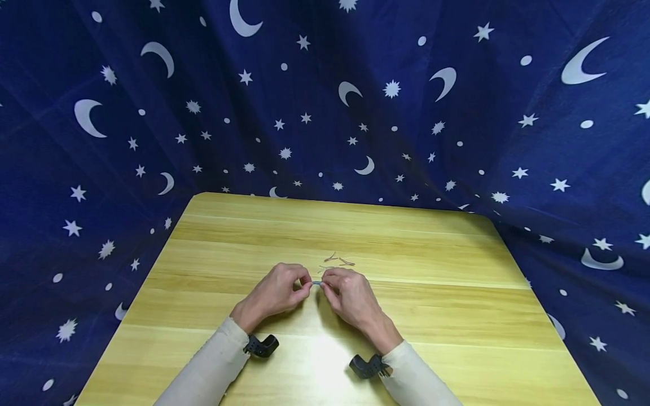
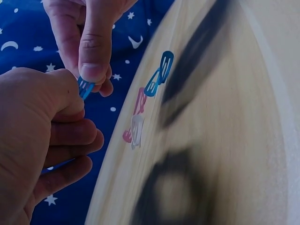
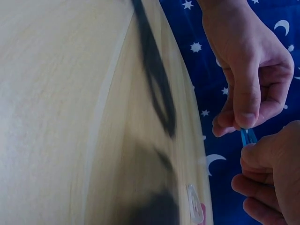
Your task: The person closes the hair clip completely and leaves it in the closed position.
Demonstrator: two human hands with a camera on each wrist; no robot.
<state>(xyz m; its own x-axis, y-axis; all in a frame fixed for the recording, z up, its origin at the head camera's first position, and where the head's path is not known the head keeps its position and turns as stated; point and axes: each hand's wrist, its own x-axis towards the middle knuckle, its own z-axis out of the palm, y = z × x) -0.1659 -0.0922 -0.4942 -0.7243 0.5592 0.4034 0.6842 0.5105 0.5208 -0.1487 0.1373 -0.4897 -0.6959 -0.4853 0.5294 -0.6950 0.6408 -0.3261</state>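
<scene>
Above the table, both hands hold a small blue snap hair clip [image 1: 317, 283] between them. The left hand [image 1: 280, 288] pinches one end between thumb and index finger; its other fingers curl loosely in the left wrist view. At the opposite end, the thumb and fingers of the right hand [image 1: 350, 296] pinch the clip. Fingertips cover both ends, so I cannot tell whether it is snapped. On the table beyond the hands, the left wrist view shows a bent-open blue hair clip [image 2: 159, 77], a pink hair clip [image 2: 139, 101] and a whitish hair clip [image 2: 136, 131].
The wooden table [image 1: 431, 332] has a dark blue cloth [image 1: 315, 101] with moons and stars hanging behind and beside it. Another bit of pink [image 2: 127, 136] shows next to the whitish clip. Black wrist mounts [image 1: 263, 346] sit on both forearms.
</scene>
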